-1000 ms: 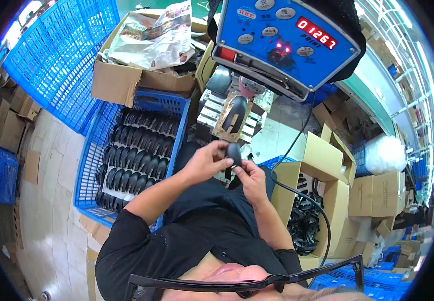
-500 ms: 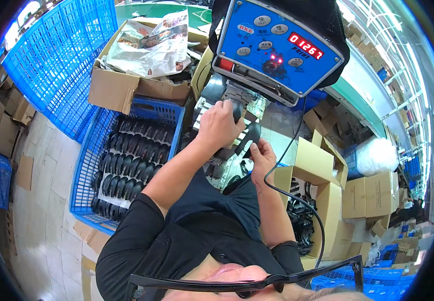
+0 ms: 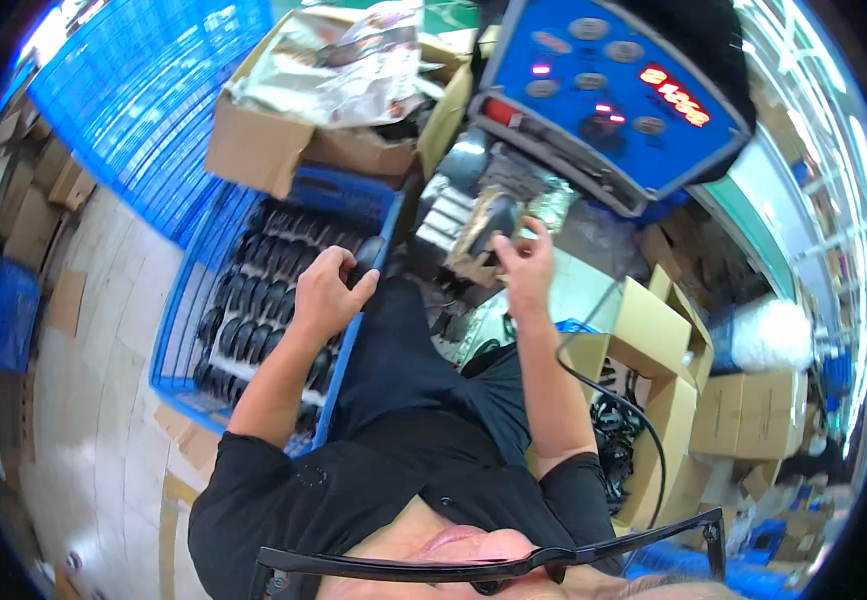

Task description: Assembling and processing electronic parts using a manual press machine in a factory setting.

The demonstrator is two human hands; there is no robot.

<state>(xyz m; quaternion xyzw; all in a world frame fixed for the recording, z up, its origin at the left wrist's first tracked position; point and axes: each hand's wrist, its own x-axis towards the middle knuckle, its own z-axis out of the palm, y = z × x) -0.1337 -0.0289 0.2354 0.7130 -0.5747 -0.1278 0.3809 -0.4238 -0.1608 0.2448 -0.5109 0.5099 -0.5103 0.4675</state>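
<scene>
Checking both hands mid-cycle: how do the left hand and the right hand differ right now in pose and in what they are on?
The left hand is curled shut around a dark part over the blue crate; the right hand is raised with fingers loosely open, fingertips at the dark piece under the blue control panel. The left hand sits lower and out to the side; the right hand reaches farther forward. Both are bare, coming from short black sleeves.

Crate [image 3: 215,330] lies left of the machine [image 3: 608,100] (cardboard box [image 3: 283,150] behind).
</scene>
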